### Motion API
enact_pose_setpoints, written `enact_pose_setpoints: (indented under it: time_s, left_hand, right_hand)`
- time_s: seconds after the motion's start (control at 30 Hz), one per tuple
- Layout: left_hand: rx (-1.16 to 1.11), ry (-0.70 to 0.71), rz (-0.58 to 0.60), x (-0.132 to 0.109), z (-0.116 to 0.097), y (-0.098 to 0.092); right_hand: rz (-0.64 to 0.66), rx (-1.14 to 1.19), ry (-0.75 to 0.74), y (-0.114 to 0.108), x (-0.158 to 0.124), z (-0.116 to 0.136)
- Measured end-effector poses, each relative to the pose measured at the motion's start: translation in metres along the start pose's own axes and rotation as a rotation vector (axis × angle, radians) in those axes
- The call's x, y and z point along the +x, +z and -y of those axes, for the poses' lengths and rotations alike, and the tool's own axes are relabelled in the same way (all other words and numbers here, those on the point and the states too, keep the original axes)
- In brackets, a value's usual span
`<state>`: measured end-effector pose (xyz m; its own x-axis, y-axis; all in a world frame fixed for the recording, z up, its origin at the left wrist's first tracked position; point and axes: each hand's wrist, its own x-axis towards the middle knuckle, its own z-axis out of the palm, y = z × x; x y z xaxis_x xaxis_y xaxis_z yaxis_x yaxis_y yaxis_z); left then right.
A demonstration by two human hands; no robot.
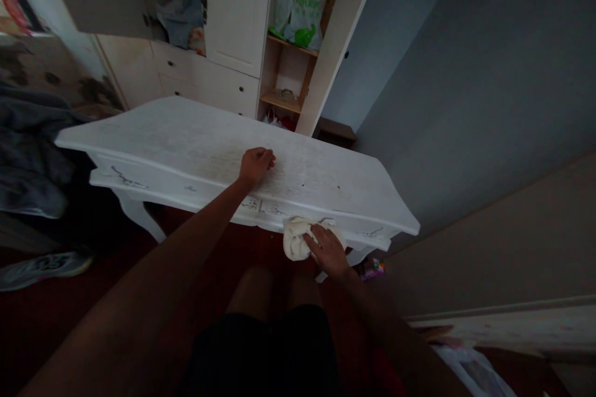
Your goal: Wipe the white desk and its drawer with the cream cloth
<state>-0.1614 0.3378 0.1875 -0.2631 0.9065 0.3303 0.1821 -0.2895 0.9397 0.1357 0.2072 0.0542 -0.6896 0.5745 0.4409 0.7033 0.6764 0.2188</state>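
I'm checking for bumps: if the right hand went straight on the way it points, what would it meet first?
The white cloth, which the right hand touches. Beyond it, probably the front of the white table, though any gap is unclear.

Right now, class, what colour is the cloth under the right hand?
Creamy white cloth, shown best in the head view.

head view | head-worn, looking forward and steeply down across the white table (pixel 186 130) (knees (pixel 254 285) show low in frame) | table near, cabinet (pixel 235 6) farther off
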Motion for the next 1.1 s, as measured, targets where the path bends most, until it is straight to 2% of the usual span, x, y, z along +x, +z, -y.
enact_pose_setpoints:
  time_s: [0.1, 0.2, 0.27, 0.37, 0.43, 0.53, 0.77, 0.87, 0.93, 1.03, 1.1]
  left_hand:
    - [0.028, -0.001, -0.001, -0.001, -0.001, 0.0]
    - [0.037, -0.01, -0.004, -0.002, -0.003, 0.001]
    - [0.049, -0.017, -0.01, -0.002, -0.004, 0.001]
    - [0.09, -0.014, -0.016, -0.001, -0.005, 0.003]
    - [0.123, -0.007, -0.022, 0.0, -0.004, 0.004]
    - [0.171, 0.001, -0.022, 0.002, -0.004, 0.005]
    - [0.218, -0.016, -0.024, 0.003, -0.003, 0.006]
    - [0.226, -0.001, -0.031, 0.003, 0.0, 0.005]
    - [0.224, 0.017, -0.037, 0.004, 0.002, 0.005]
    - [0.22, 0.026, -0.042, 0.004, 0.003, 0.005]
    - [0.221, 0.017, -0.039, 0.003, 0.002, 0.005]
  right_hand:
    - [0.059, -0.018, 0.099, -0.012, -0.029, -0.02]
    - [0.098, -0.04, 0.238, -0.031, -0.064, -0.051]
    - [0.105, -0.057, 0.374, -0.047, -0.086, -0.073]
    - [0.049, -0.078, 0.598, -0.068, -0.106, -0.093]
    - [-0.006, -0.077, 0.699, -0.076, -0.106, -0.093]
    - [-0.078, -0.057, 0.747, -0.077, -0.086, -0.076]
    - [-0.234, 0.088, 0.58, -0.048, 0.002, 0.008]
    - [-0.154, 0.146, 0.445, -0.037, 0.045, 0.046]
    - [-0.108, 0.164, 0.426, -0.03, 0.074, 0.065]
    - [-0.026, 0.164, 0.414, -0.019, 0.108, 0.085]
    - [0.025, 0.144, 0.406, -0.012, 0.119, 0.091]
